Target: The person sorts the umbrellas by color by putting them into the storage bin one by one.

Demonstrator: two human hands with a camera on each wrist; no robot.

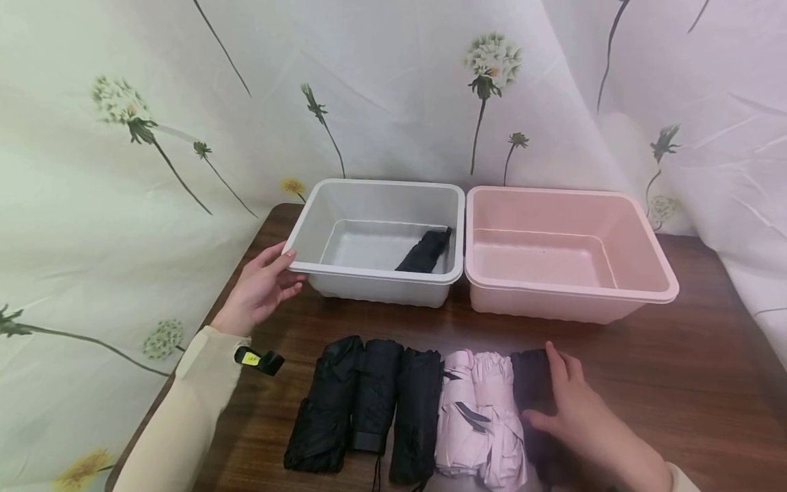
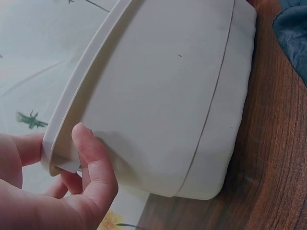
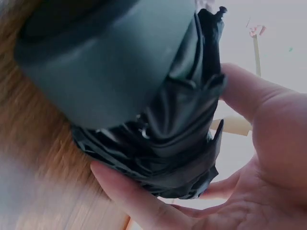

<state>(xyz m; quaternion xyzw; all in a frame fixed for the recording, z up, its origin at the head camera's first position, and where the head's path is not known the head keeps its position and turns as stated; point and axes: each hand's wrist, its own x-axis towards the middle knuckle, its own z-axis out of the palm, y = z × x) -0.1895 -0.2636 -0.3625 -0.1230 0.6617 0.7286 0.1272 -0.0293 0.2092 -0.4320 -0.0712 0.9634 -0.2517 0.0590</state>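
Nearest, the right hand (image 1: 584,403) curls its fingers round the dark umbrella (image 1: 530,379), right end of the umbrella row (image 1: 419,410), with room toward the right edge of the surface (image 1: 695,369). A yellow label (image 1: 250,358) at the left wrist is too small to read. Farther, the left hand (image 1: 261,283) pinches the grey bin's (image 1: 381,290) near-left corner; the pink bin (image 1: 553,304) stands just beside.
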